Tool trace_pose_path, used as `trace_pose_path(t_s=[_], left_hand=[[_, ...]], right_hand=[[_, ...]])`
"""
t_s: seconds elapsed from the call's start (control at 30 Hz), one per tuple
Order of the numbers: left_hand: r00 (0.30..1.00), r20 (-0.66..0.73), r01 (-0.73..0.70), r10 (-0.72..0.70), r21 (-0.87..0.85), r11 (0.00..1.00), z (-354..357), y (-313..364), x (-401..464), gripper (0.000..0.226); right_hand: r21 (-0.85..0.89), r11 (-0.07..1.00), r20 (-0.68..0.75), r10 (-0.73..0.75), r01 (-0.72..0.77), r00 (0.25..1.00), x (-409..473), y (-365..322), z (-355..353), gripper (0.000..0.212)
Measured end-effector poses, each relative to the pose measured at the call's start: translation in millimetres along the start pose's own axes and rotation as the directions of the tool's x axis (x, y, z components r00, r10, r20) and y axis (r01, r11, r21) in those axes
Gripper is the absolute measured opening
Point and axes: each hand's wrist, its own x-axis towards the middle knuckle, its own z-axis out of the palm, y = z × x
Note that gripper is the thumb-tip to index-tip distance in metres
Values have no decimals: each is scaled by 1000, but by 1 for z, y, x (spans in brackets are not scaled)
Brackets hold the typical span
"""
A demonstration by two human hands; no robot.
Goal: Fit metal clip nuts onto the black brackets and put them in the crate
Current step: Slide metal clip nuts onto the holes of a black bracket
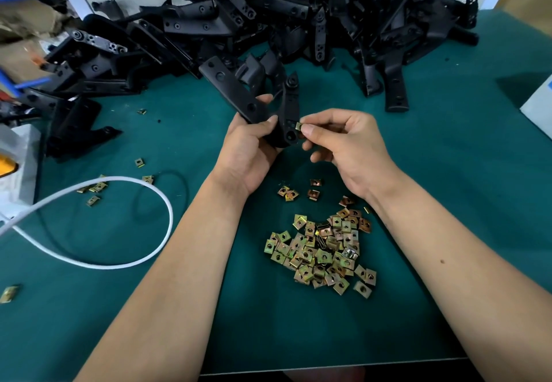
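My left hand (249,148) grips a black bracket (236,92) above the middle of the green table, its long arm pointing up and left. My right hand (346,145) pinches a small brass-coloured clip nut (298,126) between thumb and forefinger, right at the bracket's lower right edge. A heap of loose clip nuts (322,250) lies on the mat below my hands. A large pile of black brackets (268,23) fills the back of the table. No crate is in view.
A white cable (167,211) loops across the left of the green mat (448,172), with a thin black cable beside it. Stray clip nuts (95,187) lie scattered on the left. A white box corner (537,107) stands at the right edge.
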Motion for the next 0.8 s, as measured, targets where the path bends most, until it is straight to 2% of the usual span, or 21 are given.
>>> trace_pose_path(t_s=[0.17,0.37,0.6,0.8], left_hand=[[1000,2,-6,6,11,1000,1,1,0,36],[1000,27,-15,14,52,999,3,1,-2,37],[999,35,-27,24,69,997,5,-1,-3,38],[998,49,-49,46,70,996,8,-3,-5,40]], right_hand=[[18,1000,-28,24,-23,999,1,-2,0,14],[32,997,-15,70,-70,997,0,-2,2,10],[122,985,-12,126,-124,992,-1,-6,2,21],[119,992,-51,58,-52,997,-2,-9,3,24]])
